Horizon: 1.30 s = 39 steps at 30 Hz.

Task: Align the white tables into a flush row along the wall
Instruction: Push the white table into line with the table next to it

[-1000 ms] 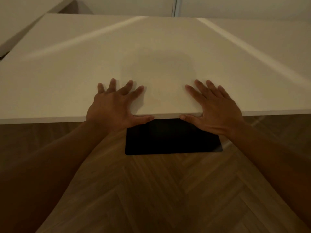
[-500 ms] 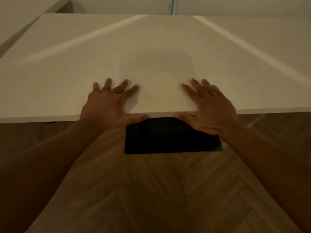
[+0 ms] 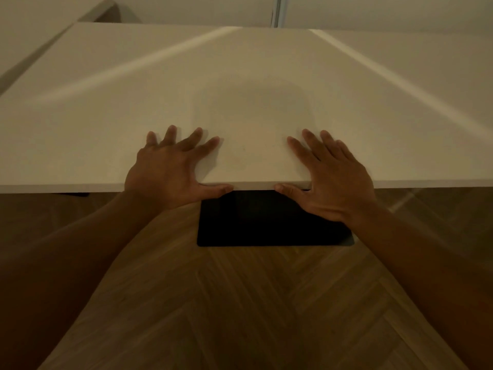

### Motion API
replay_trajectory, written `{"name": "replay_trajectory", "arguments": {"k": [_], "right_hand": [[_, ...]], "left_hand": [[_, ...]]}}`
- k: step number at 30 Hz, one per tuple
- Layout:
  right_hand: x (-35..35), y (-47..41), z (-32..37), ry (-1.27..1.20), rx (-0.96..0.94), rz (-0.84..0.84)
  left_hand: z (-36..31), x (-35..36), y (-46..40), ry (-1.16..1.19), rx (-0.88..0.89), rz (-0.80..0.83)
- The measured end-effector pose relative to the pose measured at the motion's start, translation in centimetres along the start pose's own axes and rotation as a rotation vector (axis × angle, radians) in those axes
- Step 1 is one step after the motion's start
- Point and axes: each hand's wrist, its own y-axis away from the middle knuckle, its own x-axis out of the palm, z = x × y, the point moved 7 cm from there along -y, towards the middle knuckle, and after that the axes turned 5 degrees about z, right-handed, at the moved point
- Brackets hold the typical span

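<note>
Here our left hand (image 3: 170, 169) and right hand (image 3: 333, 177) lie flat, fingers spread, on the counter (image 3: 253, 76), thumbs along its edge. At six o'clock, a black base (image 3: 266, 222) sits on the floor (image 3: 240, 303).

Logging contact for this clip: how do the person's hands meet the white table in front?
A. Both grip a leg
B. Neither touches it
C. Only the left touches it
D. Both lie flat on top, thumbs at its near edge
D: the left hand and the right hand lie spread on the white table, thumbs along its near edge.

White table (image 3: 253, 76) stands on herringbone wood floor (image 3: 240, 303); both hands rest flat on it.
</note>
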Motion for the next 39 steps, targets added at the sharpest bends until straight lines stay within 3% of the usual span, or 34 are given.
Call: {"name": "replay_trajectory", "arguments": {"k": [21, 33, 39], "right_hand": [[0.0, -0.1, 0.0, 0.004, 0.003, -0.020], [-0.3, -0.2, -0.8, -0.094, -0.043, 0.011], [-0.8, 0.3, -2.9, -0.248, -0.096, 0.072]], "left_hand": [[-0.2, 0.0, -0.3, -0.041, -0.012, -0.015], [-0.4, 0.1, -0.5, 0.035, -0.046, 0.079], [-8.3, -0.8, -0.5, 0.176, 0.089, 0.012]]}}
